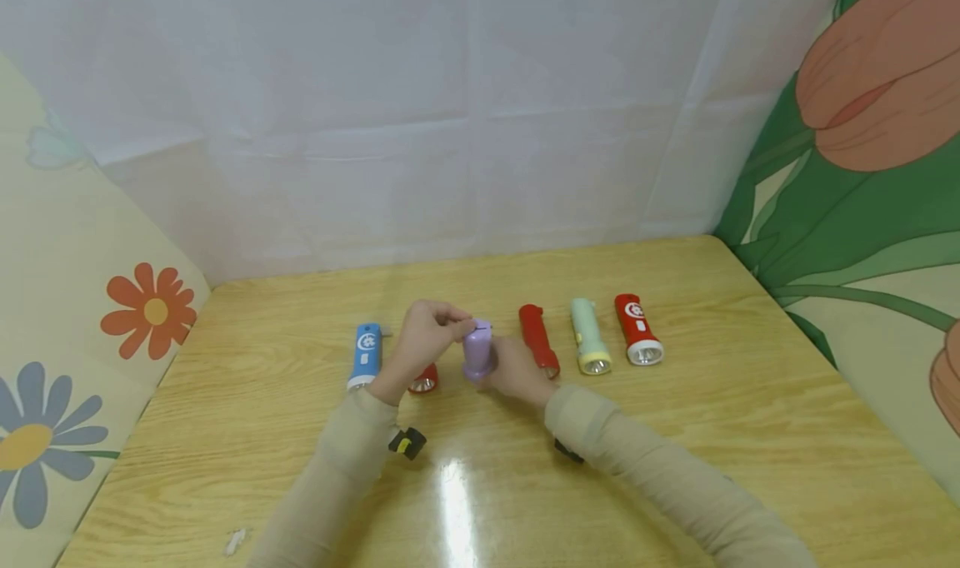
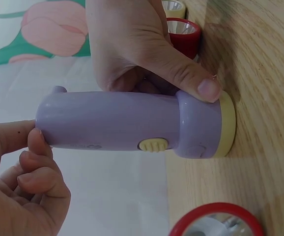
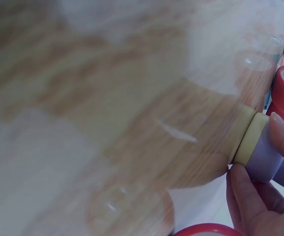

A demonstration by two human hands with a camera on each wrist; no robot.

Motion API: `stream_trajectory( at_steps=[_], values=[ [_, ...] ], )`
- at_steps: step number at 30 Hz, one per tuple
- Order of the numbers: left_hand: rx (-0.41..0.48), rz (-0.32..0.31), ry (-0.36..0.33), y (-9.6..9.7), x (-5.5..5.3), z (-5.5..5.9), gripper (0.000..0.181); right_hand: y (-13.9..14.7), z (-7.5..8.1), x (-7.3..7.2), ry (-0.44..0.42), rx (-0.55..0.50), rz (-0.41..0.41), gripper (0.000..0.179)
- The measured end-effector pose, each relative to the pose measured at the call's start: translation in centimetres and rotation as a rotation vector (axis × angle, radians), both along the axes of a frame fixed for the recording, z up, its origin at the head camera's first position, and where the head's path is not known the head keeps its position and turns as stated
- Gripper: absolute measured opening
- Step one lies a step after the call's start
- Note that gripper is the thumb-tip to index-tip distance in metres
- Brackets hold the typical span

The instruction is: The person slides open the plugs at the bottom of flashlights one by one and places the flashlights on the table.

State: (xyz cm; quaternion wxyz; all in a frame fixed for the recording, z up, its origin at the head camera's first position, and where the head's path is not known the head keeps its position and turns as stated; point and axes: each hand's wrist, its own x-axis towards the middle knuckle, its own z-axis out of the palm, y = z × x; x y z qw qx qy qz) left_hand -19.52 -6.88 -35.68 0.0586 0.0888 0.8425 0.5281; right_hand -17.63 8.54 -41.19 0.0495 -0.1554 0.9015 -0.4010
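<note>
sleeves (image 1: 330, 476) nearest; purple flashlight (image 1: 477, 353) upright, left hand (image 1: 424, 336) pinching top, right hand (image 1: 519, 371) gripping lower end.

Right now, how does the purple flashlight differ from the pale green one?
The purple flashlight is upright, lens end down; the pale green flashlight lies flat, its lens showing. The right hand grips the purple flashlight, while no hand touches the pale green flashlight. Both have a yellow rim around the lens end.
</note>
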Motion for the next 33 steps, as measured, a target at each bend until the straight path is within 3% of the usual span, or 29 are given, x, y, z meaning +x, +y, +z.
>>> stream_trajectory(
  at_steps=[7, 17, 33],
  values=[
    [-0.027, 0.007, 0.018, 0.12, 0.04, -0.07, 0.011, -0.13, -0.12, -0.01, 0.001, 0.0, -0.01, 0.055],
    [-0.068, -0.008, 0.121, 0.31, 0.29, 0.02, 0.01, -0.12, -0.19, 0.07, 0.011, -0.005, -0.007, 0.05],
    [-0.106, -0.016, 0.111, 0.38, 0.34, 0.63, 0.009, -0.16, -0.07, 0.1, -0.006, 0.01, -0.025, 0.05]
  ],
)
